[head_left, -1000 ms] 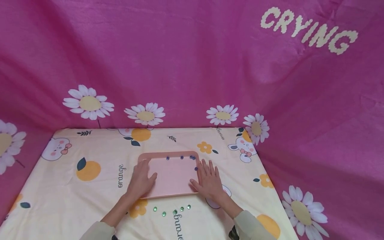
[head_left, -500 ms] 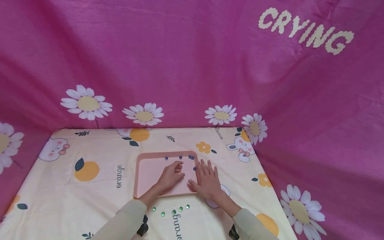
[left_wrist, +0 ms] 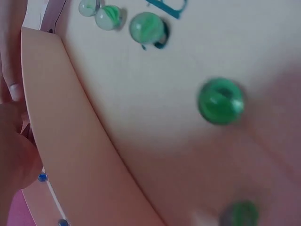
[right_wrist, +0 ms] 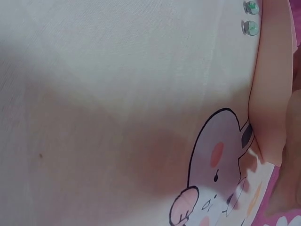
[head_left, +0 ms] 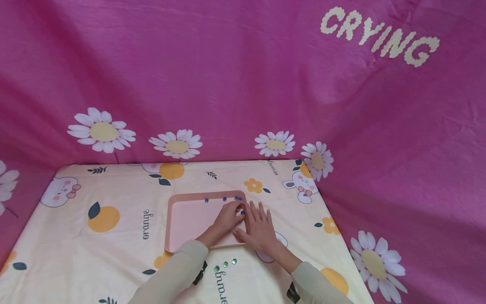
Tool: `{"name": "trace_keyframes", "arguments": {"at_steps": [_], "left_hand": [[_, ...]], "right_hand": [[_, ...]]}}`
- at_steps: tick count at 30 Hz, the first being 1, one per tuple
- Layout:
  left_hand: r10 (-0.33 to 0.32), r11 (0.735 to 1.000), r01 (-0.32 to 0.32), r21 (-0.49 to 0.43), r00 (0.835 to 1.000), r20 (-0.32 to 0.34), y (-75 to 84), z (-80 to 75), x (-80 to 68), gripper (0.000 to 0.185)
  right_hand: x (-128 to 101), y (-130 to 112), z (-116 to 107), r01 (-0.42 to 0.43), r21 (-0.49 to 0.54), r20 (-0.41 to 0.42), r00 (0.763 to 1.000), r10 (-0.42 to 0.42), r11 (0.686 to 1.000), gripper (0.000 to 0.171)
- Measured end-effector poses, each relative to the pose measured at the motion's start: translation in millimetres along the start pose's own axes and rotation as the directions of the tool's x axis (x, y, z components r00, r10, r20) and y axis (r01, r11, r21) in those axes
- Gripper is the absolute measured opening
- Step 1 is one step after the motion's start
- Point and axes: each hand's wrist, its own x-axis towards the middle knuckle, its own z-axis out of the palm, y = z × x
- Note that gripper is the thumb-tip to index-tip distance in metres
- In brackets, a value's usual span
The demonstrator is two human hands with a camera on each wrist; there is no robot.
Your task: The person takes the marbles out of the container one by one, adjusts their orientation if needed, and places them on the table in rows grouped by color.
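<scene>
From our R wrist cam we see mostly pale cloth (right_wrist: 113,70), w/ a soft shadow (right_wrist: 155,155) across its mid & lower part. Printed rabbit (right_wrist: 214,160) sits low, R of ctr. Top R: 2 green-and-clear marbles (right_wrist: 251,28), close together, just beside the pink tray (right_wrist: 272,80); can't tell if touching. At the R edge we get part of the R hand (right_wrist: 288,181), blurred. Btm R corner: magenta fabric (right_wrist: 263,219) w/ white petals (right_wrist: 283,221).

Booth (head_left: 379,114): was cloth-walled; the wider room's kind was unclear.
Drapes (head_left: 228,84): hung far, left and right, pink, daisy-printed.
Surface (head_left: 110,266): wore orange-printed cloth (head_left: 68,245).
</scene>
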Motion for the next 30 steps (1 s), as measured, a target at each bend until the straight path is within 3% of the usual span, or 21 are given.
{"name": "trace_keyframes", "arguments": {"at_steps": [5, 9, 16, 22, 30], "left_hand": [[-0.017, 1.000, 0.018, 0.026, 0.999, -0.042, 4.3, 3.9, 2.6, 0.028], [0.013, 1.000, -0.011, 0.027, 0.997, -0.079, 1.6, 3.5, 2.4, 0.021], [0.002, 0.998, -0.008, -0.064, 0.995, -0.101, -6.8, -8.4, -6.3, 0.016], [-0.036, 0.986, 0.017, -0.167, 0.993, -0.109, 2.1, -26.6, -24.9, 0.017], [0.004, 0.984, -0.029, -0.179, 0.990, -0.137, 21.0, -32.9, -66.1, 0.018]], "right_hand": [[-1, -1, 0, -0.001, 0.013, 0.004, 1.000, 0.001, 1.000, 0.091], [-1, 0, 2, -0.001, 0.005, 0.000, 1.000, 0.001, 1.000, 0.090], [1, 0, 0, -0.007, -0.049, 0.018, 1.000, 0.008, 0.999, 0.090], [2, -4, -3, -0.005, -0.058, 0.025, 1.000, 0.006, 0.998, 0.087], [2, -4, 0, 0.009, -0.107, 0.008, 1.000, -0.008, 0.994, 0.083]]}}
